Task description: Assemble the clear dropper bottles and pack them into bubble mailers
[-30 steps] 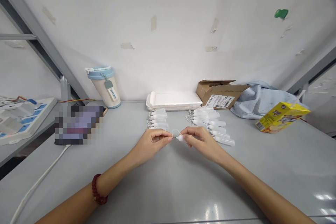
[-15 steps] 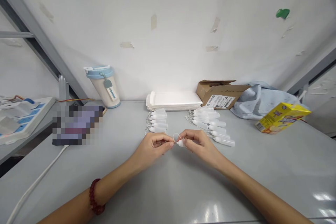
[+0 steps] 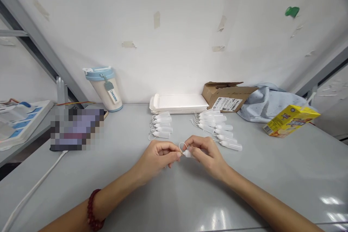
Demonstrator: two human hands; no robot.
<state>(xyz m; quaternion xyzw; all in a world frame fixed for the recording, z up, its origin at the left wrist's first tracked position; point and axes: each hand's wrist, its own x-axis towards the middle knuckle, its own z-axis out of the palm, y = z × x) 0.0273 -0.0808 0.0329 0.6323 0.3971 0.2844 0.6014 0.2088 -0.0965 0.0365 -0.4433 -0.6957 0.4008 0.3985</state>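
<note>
Between my two hands is a small white dropper bottle [image 3: 187,153] with a thin looped cord [image 3: 182,144] at its tip. My right hand [image 3: 208,156] is closed around the bottle's body, which its fingers mostly hide. At the tip, thumb and forefinger of my left hand [image 3: 160,157] pinch the cord. Just beyond my left hand lies a column of similar small bottles [image 3: 162,130] with cord loops. Another group of such bottles [image 3: 227,134] lies past my right hand, their cords pointing left.
Against the wall stand a stack of flat white boxes [image 3: 179,104] and an open cardboard box [image 3: 228,99]. A blue cloth [image 3: 268,103] and a yellow drink carton [image 3: 290,121] are at right. A tumbler [image 3: 106,90], a blurred-out phone [image 3: 78,128] and a power strip [image 3: 27,127] are at left.
My hands and the bottle have dipped slightly toward me. The bottle stays in my right fingers and the cord in my left. The whole view has shifted a little.
</note>
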